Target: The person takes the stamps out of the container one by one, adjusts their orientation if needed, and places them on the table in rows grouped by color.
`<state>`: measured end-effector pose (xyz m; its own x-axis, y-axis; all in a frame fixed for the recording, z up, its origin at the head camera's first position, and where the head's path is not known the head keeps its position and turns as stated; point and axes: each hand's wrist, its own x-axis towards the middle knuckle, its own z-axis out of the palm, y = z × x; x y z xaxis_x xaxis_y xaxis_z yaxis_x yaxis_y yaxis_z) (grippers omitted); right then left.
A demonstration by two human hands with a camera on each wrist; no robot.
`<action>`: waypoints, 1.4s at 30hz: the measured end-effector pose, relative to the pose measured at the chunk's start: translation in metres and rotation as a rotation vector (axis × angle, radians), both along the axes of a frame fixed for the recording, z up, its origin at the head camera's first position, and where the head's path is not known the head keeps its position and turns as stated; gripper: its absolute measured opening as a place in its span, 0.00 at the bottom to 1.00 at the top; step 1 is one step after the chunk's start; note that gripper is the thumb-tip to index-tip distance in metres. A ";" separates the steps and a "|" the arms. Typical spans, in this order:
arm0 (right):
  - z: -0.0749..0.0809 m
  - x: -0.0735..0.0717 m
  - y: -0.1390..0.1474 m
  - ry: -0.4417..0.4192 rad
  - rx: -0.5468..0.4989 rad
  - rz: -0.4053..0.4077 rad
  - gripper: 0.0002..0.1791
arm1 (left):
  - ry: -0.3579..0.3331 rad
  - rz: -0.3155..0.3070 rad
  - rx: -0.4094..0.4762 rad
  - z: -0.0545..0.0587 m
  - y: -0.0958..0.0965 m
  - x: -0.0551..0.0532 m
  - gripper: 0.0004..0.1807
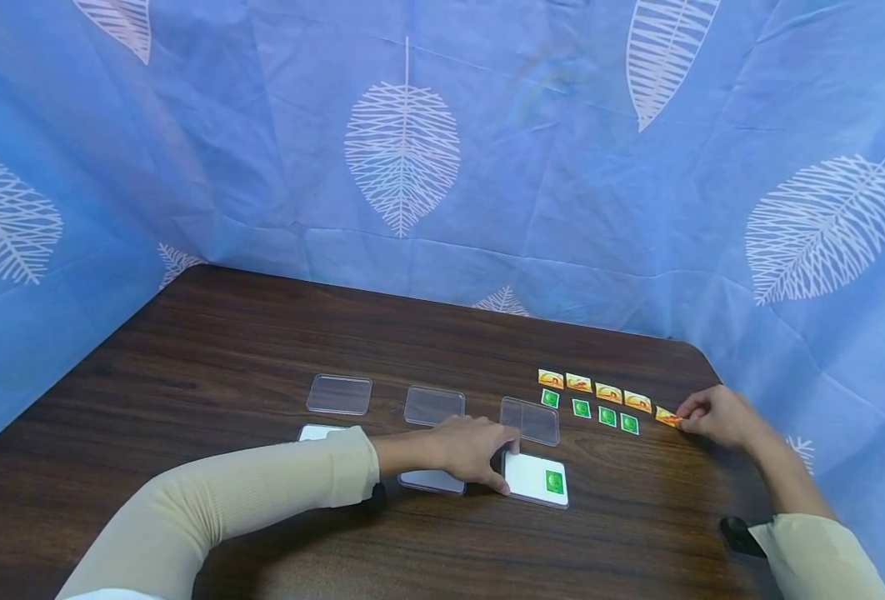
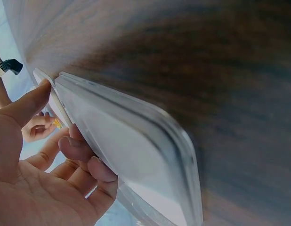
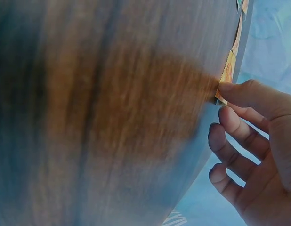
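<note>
My left hand (image 1: 468, 450) grips the left side of a clear flat case (image 1: 521, 487) with a white insert, thumb at its near corner and forefinger at its far one. A green stamp (image 1: 554, 482) lies on the right part of that insert. In the left wrist view a second white-filled case (image 2: 126, 136) lies close beside the left fingers. My right hand (image 1: 720, 417) pinches the right end of an orange-yellow stamp (image 1: 666, 416) between thumb and forefinger. The right wrist view shows this stamp (image 3: 227, 70) low against the tabletop, its other fingers loosely bent.
Several orange stamps (image 1: 608, 392) line up left of the right hand, with several green stamps (image 1: 581, 408) in front. Clear lids (image 1: 339, 394) form a row behind the white-filled cases. Another white-filled case (image 1: 321, 432) is partly covered by the left sleeve. Blue leaf-patterned cloth (image 1: 547, 192) surrounds the wooden table (image 1: 225, 350).
</note>
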<state>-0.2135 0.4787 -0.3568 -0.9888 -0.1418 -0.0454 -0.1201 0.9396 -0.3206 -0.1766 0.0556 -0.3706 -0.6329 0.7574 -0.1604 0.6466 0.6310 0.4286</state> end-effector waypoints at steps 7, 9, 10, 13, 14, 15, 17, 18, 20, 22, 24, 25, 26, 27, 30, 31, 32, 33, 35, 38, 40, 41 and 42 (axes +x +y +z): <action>0.001 -0.002 0.000 -0.004 0.013 -0.006 0.03 | -0.006 0.005 -0.005 -0.001 0.000 0.000 0.24; 0.001 -0.003 0.000 -0.008 0.015 -0.009 0.04 | -0.007 0.007 -0.005 -0.001 0.000 -0.001 0.24; 0.000 -0.003 0.000 -0.011 0.014 -0.011 0.04 | -0.006 0.007 -0.005 -0.001 0.001 -0.001 0.24; 0.000 -0.004 0.000 -0.015 0.018 -0.019 0.05 | -0.006 0.007 -0.001 -0.002 0.001 -0.001 0.24; -0.001 -0.005 0.000 -0.014 0.019 -0.020 0.05 | -0.007 0.006 0.001 -0.002 0.001 -0.001 0.24; -0.001 -0.005 0.000 -0.013 0.020 -0.021 0.05 | -0.009 0.005 0.003 -0.002 0.001 -0.001 0.24; -0.001 -0.006 -0.001 -0.010 0.019 -0.024 0.05 | -0.011 0.003 0.005 -0.002 0.000 -0.001 0.24; -0.002 -0.006 -0.001 -0.008 0.019 -0.026 0.06 | -0.011 0.002 0.006 -0.002 0.000 -0.001 0.24; -0.002 -0.006 -0.001 -0.006 0.018 -0.029 0.06 | -0.015 -0.001 0.008 -0.001 0.000 -0.001 0.24; -0.002 -0.007 -0.001 -0.007 0.017 -0.033 0.06 | -0.016 -0.003 0.010 0.000 -0.001 -0.001 0.24; -0.002 -0.007 -0.002 -0.009 0.018 -0.039 0.06 | -0.016 -0.004 0.011 0.000 -0.001 0.000 0.24; -0.002 -0.008 -0.002 -0.010 0.019 -0.042 0.06 | -0.017 -0.004 0.012 0.000 -0.001 -0.001 0.24; -0.002 -0.008 -0.002 -0.012 0.018 -0.044 0.06 | -0.017 -0.003 0.013 0.000 -0.001 -0.001 0.24; -0.002 -0.008 -0.002 -0.013 0.016 -0.046 0.06 | -0.017 -0.002 0.012 0.000 -0.001 -0.001 0.24; -0.002 -0.008 -0.001 -0.006 0.003 -0.040 0.06 | -0.006 -0.001 0.008 0.001 0.000 0.000 0.24; -0.003 -0.007 -0.001 -0.003 -0.004 -0.035 0.06 | -0.005 -0.001 0.007 0.001 0.000 0.000 0.24; -0.003 -0.007 -0.001 0.001 -0.011 -0.030 0.06 | -0.002 0.000 0.006 0.001 0.000 0.000 0.25; -0.003 -0.006 -0.001 0.005 -0.016 -0.024 0.06 | 0.001 0.001 0.004 0.001 0.000 0.001 0.25; -0.004 -0.005 -0.001 0.008 -0.024 -0.017 0.07 | 0.003 0.003 0.002 0.002 0.001 0.001 0.25; -0.004 -0.002 -0.002 0.007 -0.026 -0.014 0.07 | 0.000 0.007 -0.001 0.002 0.001 0.001 0.25; -0.004 0.001 -0.003 0.012 -0.027 -0.010 0.08 | -0.001 0.007 -0.002 0.002 0.000 0.001 0.25; -0.004 0.002 -0.003 0.017 -0.034 -0.006 0.08 | -0.002 0.006 -0.002 0.002 0.000 0.002 0.25; -0.004 0.004 -0.004 0.022 -0.040 -0.002 0.08 | -0.001 0.004 -0.003 0.002 0.000 0.002 0.25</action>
